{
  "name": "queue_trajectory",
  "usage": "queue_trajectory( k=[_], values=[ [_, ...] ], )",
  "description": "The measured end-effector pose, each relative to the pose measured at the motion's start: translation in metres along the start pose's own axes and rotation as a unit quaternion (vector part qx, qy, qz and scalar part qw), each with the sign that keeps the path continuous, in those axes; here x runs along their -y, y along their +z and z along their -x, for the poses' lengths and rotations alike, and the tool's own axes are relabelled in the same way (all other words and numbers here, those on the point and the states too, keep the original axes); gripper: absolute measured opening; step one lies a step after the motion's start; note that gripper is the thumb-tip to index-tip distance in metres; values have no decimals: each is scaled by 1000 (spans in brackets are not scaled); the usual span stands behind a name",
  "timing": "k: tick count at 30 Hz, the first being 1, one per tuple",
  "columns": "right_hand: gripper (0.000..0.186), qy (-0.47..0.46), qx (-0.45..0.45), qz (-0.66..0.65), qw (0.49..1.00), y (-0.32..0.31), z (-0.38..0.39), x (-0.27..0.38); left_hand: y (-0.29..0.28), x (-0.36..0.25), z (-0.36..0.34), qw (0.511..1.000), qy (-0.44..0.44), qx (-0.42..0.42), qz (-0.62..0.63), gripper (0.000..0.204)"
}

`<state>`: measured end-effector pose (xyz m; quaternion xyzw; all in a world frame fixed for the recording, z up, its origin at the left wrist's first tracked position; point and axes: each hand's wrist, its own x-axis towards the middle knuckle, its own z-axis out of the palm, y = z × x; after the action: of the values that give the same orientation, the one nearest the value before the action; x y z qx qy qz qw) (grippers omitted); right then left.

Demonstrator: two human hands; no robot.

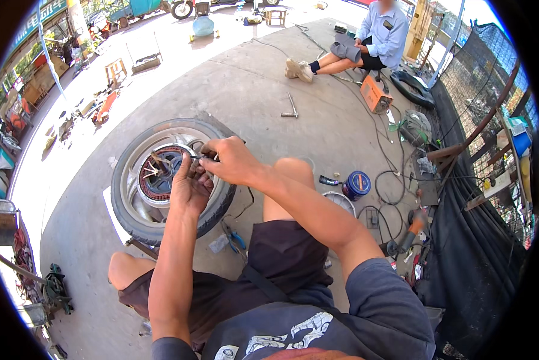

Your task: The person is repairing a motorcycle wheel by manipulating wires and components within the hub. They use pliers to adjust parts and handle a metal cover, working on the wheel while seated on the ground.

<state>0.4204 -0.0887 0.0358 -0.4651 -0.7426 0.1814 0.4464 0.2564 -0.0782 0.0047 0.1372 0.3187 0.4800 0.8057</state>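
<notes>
A wheel with a black tyre [133, 215] lies on the concrete in front of me, its hub motor [165, 166] open with copper windings and pale wires showing. Over the hub's right side, my left hand [191, 186] is curled palm up, pinching a small dark, thin piece [195, 158], possibly a wire end. My right hand [226, 157] meets it from the right, fingertips closed on that same piece. What exactly they hold is too small to make out. Pliers with blue handles [236, 240] and a small clear bag [219, 242] lie just below the wheel.
A person [382, 33] sits at the back right near an orange machine [376, 95]. A T-handled wrench [290, 109], a blue tub [356, 185], cables and an angle grinder [411, 231] lie on the ground. Black netting [461, 258] borders the right; loose parts [101, 107] are at back left.
</notes>
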Motion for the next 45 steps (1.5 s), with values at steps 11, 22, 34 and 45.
queue_trajectory(
  k=[11,22,34,45],
  values=[
    [30,62,-17,-93,994,-22,25,-11,14,-9,10,996,52,69,20,21],
    [26,41,-107,-91,989,-32,39,-39,28,-50,26,983,92,114,115,18],
    [24,-45,-228,16,972,-78,11,-30,38,-34,38,938,223,86,-251,19],
    [22,-117,-215,59,968,-81,14,-11,129,-25,36,362,588,158,-706,33]
  ],
)
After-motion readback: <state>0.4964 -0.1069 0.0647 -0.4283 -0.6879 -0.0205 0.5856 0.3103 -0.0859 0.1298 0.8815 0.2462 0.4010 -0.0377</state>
